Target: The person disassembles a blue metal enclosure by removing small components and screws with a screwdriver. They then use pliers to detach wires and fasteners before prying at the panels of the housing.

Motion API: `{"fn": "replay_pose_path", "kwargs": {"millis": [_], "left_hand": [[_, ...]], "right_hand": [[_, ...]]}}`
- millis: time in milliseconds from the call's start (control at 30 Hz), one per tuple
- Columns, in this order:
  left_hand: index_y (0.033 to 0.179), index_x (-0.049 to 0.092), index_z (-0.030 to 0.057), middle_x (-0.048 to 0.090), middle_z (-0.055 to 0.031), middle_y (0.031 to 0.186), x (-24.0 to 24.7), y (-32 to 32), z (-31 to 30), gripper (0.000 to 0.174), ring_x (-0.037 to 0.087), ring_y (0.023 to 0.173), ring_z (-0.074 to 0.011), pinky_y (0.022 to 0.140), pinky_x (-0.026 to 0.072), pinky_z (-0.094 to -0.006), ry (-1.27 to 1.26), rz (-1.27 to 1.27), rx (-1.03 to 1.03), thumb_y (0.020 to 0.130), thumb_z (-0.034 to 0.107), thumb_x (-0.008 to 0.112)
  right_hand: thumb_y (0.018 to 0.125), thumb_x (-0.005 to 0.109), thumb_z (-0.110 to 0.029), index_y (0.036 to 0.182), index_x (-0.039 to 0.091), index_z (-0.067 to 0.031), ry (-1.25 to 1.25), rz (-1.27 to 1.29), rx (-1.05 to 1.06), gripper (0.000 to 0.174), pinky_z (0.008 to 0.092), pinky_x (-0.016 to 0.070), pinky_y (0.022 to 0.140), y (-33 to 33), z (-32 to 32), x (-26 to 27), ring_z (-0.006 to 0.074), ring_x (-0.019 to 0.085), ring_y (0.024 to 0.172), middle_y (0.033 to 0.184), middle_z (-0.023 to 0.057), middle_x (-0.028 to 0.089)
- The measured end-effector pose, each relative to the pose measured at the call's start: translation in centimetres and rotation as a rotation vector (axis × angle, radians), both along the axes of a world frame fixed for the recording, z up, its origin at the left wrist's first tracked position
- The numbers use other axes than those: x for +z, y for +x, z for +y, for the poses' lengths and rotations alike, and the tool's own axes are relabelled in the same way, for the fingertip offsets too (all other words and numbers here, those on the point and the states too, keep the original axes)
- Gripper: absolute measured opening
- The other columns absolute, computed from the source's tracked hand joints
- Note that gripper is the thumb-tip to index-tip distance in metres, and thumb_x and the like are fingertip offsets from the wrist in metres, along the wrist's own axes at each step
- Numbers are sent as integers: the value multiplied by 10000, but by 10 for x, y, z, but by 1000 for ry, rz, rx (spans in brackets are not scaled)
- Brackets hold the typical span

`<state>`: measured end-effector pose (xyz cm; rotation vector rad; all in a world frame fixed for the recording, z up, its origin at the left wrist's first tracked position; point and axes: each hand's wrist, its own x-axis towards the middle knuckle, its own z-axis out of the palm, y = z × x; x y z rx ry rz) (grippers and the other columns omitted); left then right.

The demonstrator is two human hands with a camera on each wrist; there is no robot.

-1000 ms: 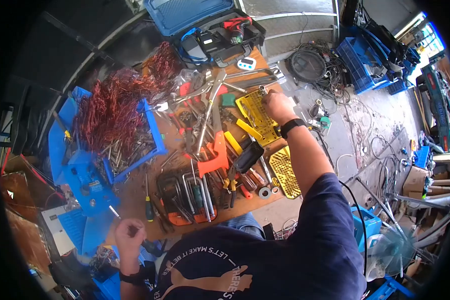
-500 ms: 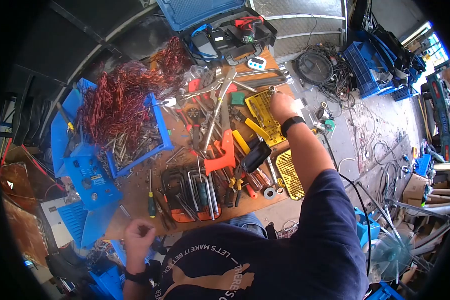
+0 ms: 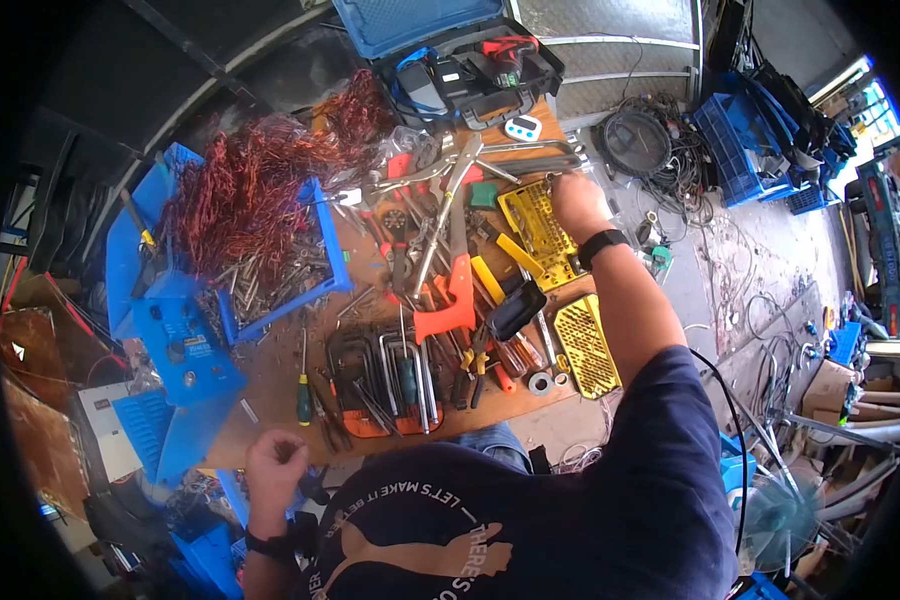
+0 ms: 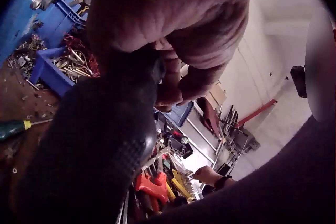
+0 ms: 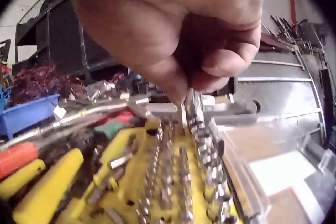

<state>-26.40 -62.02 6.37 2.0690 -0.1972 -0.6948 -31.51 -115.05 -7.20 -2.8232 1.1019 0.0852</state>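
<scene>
My right hand (image 3: 578, 205) is at the far end of a yellow socket tray (image 3: 542, 238). In the right wrist view, thumb and fingertips pinch a shiny metal socket (image 5: 184, 112) at the end of a row. Rows of chrome sockets (image 5: 207, 161) stand in the tray. At the near left table edge, my left hand (image 3: 275, 462) has its fingers curled. In the left wrist view, a dark rounded handle with a ribbed patch (image 4: 118, 140) juts from its palm; what tool it is, I cannot tell. A small metal rod (image 3: 249, 410) shows beyond that hand.
An orange-handled saw (image 3: 448, 310), pliers (image 3: 473, 365) and hex keys (image 3: 415, 385) crowd the table's middle. A blue bin (image 3: 335, 240) with red wire (image 3: 260, 190) stands left. Another yellow tray (image 3: 588, 350) lies right. A drill case (image 3: 480, 85) stands at the back.
The view has shifted, so the table appears further right and slightly higher. My right hand stays at the tray's far end; a shiny socket at its fingertips is now mostly hidden from the head view.
</scene>
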Motion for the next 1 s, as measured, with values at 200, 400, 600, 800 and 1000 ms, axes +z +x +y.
{"fn": "replay_pose_path", "kwargs": {"millis": [200,400,600,800,1000], "left_hand": [[841,616,-4,625,-25,768,1,12,-23,73,584,697,-86,615,477,-243,23,-68,-129,784,14,656],[835,631,22,641,-40,763,26,7,-81,82,590,688,-90,629,475,-250,-100,-218,-379,783,68,675],[864,614,32,606,4,717,36,0,-66,91,555,633,-40,548,448,-218,-365,-102,-431,791,9,664],[895,597,16,617,-12,820,42,5,-16,164,572,667,-57,565,465,-211,-620,-166,-408,768,-57,673],[898,614,8,617,-28,893,51,17,35,158,578,740,-74,625,474,-216,-739,-258,-444,772,-68,670]], "right_hand": [[806,612,-46,870,639,7,692,-660,135,88,282,495,599,-32,74,85,155,625,643,725,92,653],[835,607,-13,882,600,26,1355,-659,302,62,278,498,614,-50,234,132,157,632,678,746,96,617],[805,637,-32,859,601,20,1160,-709,429,83,284,492,622,-54,296,166,152,619,681,759,111,625],[834,625,18,908,598,21,1075,-820,343,79,224,512,655,-51,362,187,88,622,735,814,44,646],[794,651,51,936,613,2,824,-958,457,155,247,530,680,-44,424,200,138,616,838,953,83,595]]}}
